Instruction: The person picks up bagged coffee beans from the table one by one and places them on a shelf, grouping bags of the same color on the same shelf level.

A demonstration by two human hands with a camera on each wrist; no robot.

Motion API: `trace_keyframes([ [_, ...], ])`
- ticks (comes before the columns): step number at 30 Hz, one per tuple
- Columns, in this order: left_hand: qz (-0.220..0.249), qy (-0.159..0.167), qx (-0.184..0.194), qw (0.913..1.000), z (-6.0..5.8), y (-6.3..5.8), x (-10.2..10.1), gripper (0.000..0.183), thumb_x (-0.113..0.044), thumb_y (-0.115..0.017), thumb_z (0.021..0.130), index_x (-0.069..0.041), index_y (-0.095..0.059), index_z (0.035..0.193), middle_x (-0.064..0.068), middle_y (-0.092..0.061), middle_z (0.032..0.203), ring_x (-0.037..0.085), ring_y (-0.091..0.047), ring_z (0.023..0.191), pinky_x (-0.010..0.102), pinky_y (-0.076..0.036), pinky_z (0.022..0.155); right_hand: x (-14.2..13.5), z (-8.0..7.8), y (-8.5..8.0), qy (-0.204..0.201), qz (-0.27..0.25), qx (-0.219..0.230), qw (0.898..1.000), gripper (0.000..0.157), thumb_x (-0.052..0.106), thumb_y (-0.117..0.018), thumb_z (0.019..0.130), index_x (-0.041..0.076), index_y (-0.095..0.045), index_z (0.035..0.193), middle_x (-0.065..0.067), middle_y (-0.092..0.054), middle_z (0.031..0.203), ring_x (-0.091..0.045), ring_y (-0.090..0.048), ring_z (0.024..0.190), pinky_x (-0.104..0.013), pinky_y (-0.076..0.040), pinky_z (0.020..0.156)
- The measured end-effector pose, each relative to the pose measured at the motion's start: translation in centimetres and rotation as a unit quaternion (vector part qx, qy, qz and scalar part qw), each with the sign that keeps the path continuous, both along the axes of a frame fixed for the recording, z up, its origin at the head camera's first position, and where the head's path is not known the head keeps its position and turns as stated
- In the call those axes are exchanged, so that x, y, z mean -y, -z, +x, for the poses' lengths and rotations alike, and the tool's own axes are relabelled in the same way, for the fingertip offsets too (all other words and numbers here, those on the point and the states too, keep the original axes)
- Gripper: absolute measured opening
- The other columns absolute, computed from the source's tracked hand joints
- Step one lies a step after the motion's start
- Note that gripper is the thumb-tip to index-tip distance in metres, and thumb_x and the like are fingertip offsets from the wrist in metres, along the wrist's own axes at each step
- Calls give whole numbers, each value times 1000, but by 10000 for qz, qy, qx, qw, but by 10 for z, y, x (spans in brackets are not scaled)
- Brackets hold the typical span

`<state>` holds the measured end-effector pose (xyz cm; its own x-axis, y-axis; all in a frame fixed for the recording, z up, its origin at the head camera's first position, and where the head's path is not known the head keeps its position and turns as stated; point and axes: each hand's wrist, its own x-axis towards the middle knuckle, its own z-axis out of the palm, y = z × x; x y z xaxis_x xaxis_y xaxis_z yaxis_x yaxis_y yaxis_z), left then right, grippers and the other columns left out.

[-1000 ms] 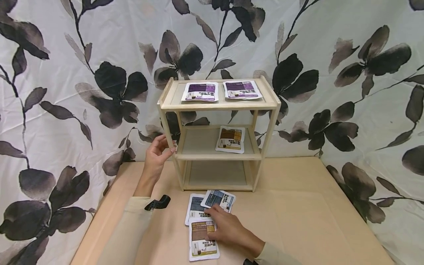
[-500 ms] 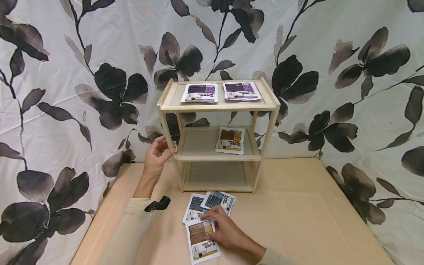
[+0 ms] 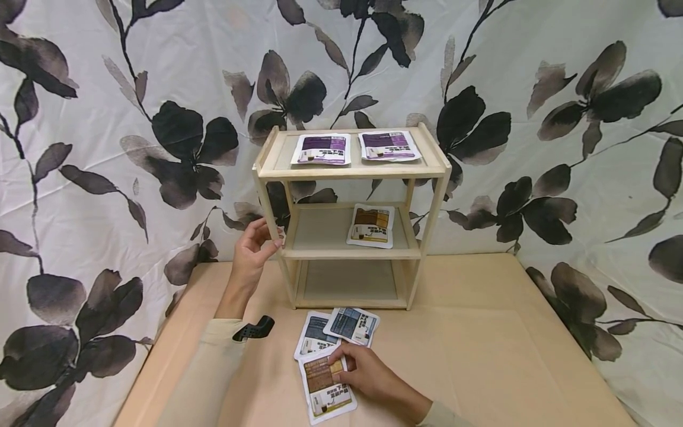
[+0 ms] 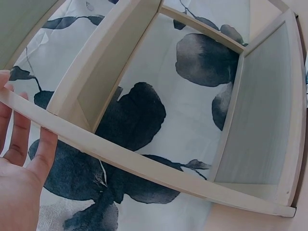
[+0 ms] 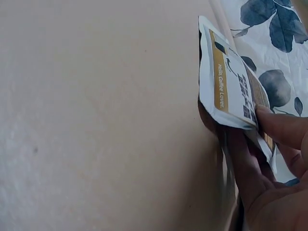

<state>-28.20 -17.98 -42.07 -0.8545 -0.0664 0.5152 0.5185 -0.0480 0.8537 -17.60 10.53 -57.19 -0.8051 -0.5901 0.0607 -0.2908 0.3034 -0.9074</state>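
Note:
My right hand (image 3: 368, 375) pinches a white coffee packet with a brown-and-gold label (image 3: 329, 398), thumb on its printed face. In the right wrist view the packet (image 5: 228, 89) tilts above the tabletop, fingers under it and "Hello, Coffee Lover" on its gold band. Just beyond it lie two overlapping packets with blue labels, a left one (image 3: 316, 332) and a right one (image 3: 353, 325). My left hand (image 3: 251, 252) holds the left front post of a small three-tier wooden shelf (image 3: 352, 173). In the left wrist view, fingers reach behind that post (image 4: 125, 153).
Two purple-labelled packets, one left (image 3: 322, 148) and one right (image 3: 391, 146), lie on the shelf's top tier. A brown-labelled packet (image 3: 372, 226) sits at the middle tier's right side. The shelf stands on a peach-coloured table (image 3: 480, 332) before a floral cloth (image 3: 405, 89).
The brown-labelled packet has turned slightly and come up in my right hand. The right fingers have drawn back from the blue packets onto its upper edge. My left hand stays put.

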Motion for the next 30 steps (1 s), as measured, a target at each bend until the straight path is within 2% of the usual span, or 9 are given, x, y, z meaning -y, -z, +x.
trace_keyframes([
  [3, 27, 10, -6, 10000, 0, 1, 0, 52, 10, -68, 90, 10, -47, 137, 27, -60, 120, 22, -58, 105, 26, -49, 89, -2, -1, 0, -101, -28, 169, 9998, 22, 8, -78, 86, 13, -70, 106, 6, -43, 67, -1, -40, 59, -16, -33, 54],
  [7, 1, 11, -4, 10000, 0, 1, 0, 51, 9, -68, 90, 8, -49, 137, 29, -58, 121, 22, -58, 106, 26, -48, 90, -5, -4, -1, -194, -292, 649, 9973, 23, 7, -74, 91, 5, -69, 113, 6, -42, 65, 0, -39, 55, -15, -33, 51],
  [12, -34, -29, 16, 10000, 1, 0, 0, 50, 8, -68, 91, 7, -50, 137, 30, -57, 123, 22, -58, 106, 27, -48, 91, -7, -8, -6, -172, -604, 954, 9935, 27, 5, -72, 92, 0, -68, 118, 2, -51, 72, -3, -47, 59, -16, -38, 53],
  [14, -30, -40, 38, 10000, 1, -1, 0, 50, 8, -68, 91, 6, -51, 137, 29, -58, 123, 22, -58, 106, 27, -48, 91, -8, -9, -8, -190, -739, 1102, 9910, 28, 4, -72, 92, -2, -66, 119, -2, -59, 79, -5, -55, 65, -16, -44, 58],
  [18, -31, -39, 88, 9999, 1, -2, 0, 48, 7, -68, 92, 3, -53, 136, 22, -62, 121, 23, -58, 107, 27, -48, 92, -11, -12, -11, -278, -1098, 1612, 9804, 35, 0, -70, 92, -7, -61, 124, -16, -70, 92, -15, -67, 79, -23, -55, 66],
  [22, -49, -45, 79, 9999, 1, -1, 0, 47, 8, -67, 92, 5, -52, 136, 9, -66, 117, 23, -57, 106, 26, -48, 92, -13, -15, -16, -445, -1438, 2024, 9677, 44, -7, -69, 89, -10, -54, 131, -29, -70, 103, -25, -72, 89, -31, -60, 71],
  [25, -46, -47, 61, 10000, 1, -2, 0, 47, 8, -67, 92, 5, -52, 136, 7, -67, 115, 23, -58, 105, 26, -47, 91, -15, -18, -21, -587, -1528, 2119, 9635, 50, -9, -69, 87, -10, -51, 134, -31, -69, 110, -25, -72, 93, -31, -60, 73],
  [30, -69, -57, 34, 10000, 3, -2, 0, 47, 7, -68, 91, 3, -53, 136, 7, -66, 115, 21, -58, 105, 28, -46, 92, -17, -22, -30, -661, -1497, 2099, 9639, 54, -9, -70, 86, -7, -50, 136, -29, -70, 110, -21, -71, 93, -28, -58, 73],
])
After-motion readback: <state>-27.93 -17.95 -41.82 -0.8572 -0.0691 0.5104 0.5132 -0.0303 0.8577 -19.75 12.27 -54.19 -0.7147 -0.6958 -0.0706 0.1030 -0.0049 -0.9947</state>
